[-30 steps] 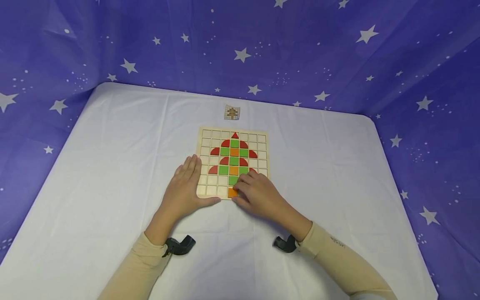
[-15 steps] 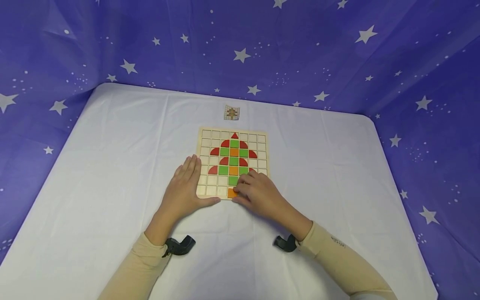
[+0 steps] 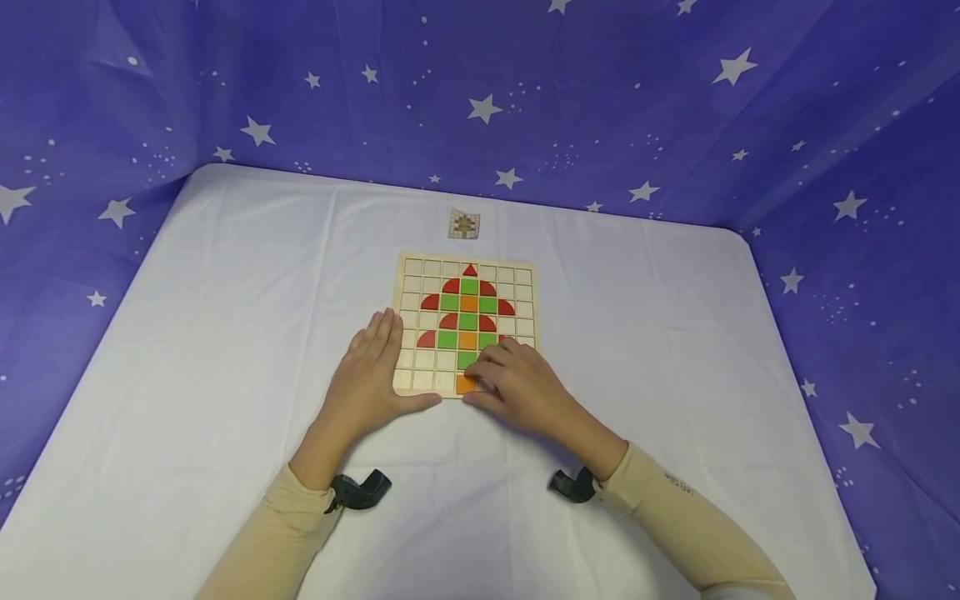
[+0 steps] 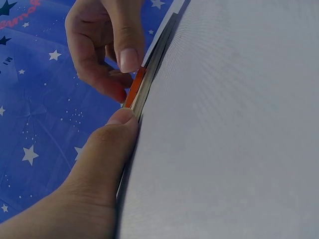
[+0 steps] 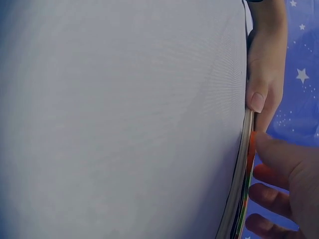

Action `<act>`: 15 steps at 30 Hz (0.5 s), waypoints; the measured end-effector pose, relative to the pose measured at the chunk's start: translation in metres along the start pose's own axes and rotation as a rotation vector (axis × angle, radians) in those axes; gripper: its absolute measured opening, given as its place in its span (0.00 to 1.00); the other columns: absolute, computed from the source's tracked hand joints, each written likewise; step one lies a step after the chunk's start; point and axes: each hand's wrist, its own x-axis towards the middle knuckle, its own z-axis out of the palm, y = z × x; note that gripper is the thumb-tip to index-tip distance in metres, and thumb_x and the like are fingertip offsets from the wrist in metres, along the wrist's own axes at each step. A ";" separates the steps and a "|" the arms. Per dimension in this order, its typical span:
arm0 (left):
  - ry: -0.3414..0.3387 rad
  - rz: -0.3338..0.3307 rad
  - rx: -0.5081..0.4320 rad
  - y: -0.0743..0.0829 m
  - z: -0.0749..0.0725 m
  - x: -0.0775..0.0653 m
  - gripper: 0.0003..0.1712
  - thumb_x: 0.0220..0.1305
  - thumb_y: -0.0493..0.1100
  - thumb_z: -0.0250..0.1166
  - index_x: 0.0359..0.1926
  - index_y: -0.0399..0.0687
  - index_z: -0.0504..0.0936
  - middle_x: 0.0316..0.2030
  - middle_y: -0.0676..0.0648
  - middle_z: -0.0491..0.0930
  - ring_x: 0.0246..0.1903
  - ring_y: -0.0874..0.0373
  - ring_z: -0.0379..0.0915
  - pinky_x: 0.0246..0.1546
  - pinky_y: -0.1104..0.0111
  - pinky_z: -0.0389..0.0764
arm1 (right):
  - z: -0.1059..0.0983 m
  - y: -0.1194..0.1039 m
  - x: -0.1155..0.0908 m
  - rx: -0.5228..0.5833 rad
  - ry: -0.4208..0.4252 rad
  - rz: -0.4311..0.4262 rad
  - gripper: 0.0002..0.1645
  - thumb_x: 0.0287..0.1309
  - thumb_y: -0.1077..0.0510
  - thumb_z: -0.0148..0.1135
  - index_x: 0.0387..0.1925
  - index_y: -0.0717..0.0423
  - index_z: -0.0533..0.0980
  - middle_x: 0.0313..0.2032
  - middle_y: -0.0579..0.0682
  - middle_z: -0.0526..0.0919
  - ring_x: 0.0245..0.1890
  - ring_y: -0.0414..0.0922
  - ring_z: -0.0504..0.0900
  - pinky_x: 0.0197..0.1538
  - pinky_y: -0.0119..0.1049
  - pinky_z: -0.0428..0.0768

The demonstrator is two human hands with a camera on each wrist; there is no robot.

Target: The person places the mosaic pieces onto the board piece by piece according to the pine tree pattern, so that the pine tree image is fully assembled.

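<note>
A square wooden grid board lies on the white table, with red, green and orange tiles set in a tree shape. My left hand rests along its left side with straight fingers, the thumb stretched along the near edge. My right hand has its fingers curled over the lower right of the board. Its thumb and index finger pinch an orange square tile at the bottom row, below a green tile. In the left wrist view this orange tile stands at the board's edge between the fingertips.
Beyond the board lies a small picture card showing a tree on a grid. White cloth covers the table. A blue star-patterned curtain hangs behind and at both sides. Black wrist devices sit on both forearms.
</note>
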 end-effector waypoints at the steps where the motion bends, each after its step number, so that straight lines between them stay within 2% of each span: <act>1: 0.001 0.000 0.001 0.000 0.000 0.000 0.78 0.42 0.82 0.65 0.78 0.37 0.43 0.79 0.39 0.42 0.79 0.45 0.37 0.78 0.51 0.47 | 0.000 0.000 0.000 -0.002 -0.002 -0.003 0.18 0.57 0.40 0.69 0.44 0.44 0.85 0.42 0.40 0.84 0.44 0.43 0.76 0.45 0.38 0.77; 15: 0.008 0.007 -0.002 0.001 -0.001 0.000 0.77 0.43 0.81 0.66 0.77 0.35 0.45 0.79 0.37 0.44 0.79 0.43 0.38 0.78 0.51 0.48 | -0.001 0.001 0.000 0.022 -0.064 -0.035 0.14 0.60 0.46 0.68 0.44 0.46 0.85 0.43 0.40 0.84 0.48 0.42 0.76 0.54 0.38 0.76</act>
